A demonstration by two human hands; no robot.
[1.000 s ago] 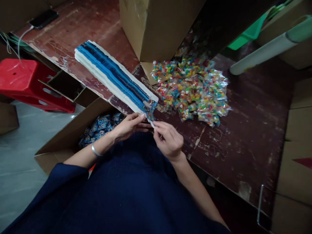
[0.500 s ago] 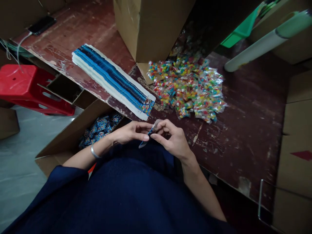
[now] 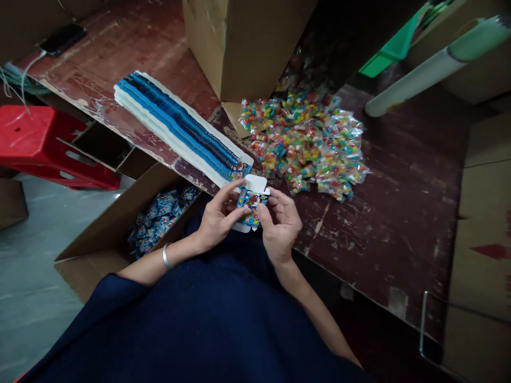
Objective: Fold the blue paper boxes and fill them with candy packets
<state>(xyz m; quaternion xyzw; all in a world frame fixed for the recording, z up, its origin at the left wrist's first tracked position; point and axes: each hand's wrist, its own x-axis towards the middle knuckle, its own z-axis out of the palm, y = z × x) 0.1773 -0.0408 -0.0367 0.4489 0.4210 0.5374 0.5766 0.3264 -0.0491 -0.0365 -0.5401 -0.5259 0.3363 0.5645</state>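
Note:
A small blue printed carton (image 3: 252,205) with white end flaps standing out is held between both hands, its colourful face turned up. My left hand (image 3: 222,214) grips its left side, and my right hand (image 3: 278,221) its right side, thumbs on the front. Just beyond lies a long row of overlapping flat blue-and-white cartons (image 3: 179,127) on the dark red table (image 3: 383,223). To its right is a heap of clear bags of colourful candy (image 3: 307,143). Filled-looking blue packs (image 3: 159,218) lie in an open cardboard box (image 3: 96,266) at lower left.
A tall cardboard box (image 3: 247,48) stands behind the candy. A red stool (image 3: 35,133) is at the left, a phone (image 3: 64,39) with a cable at the upper left. A white roll (image 3: 415,82), a green tray (image 3: 389,58) and stacked cartons (image 3: 479,213) are at the right.
The carton has turned from edge-on to face-up, and its shape has opened out with flaps showing. Both hands have shifted, the left one now beside the carton's left edge.

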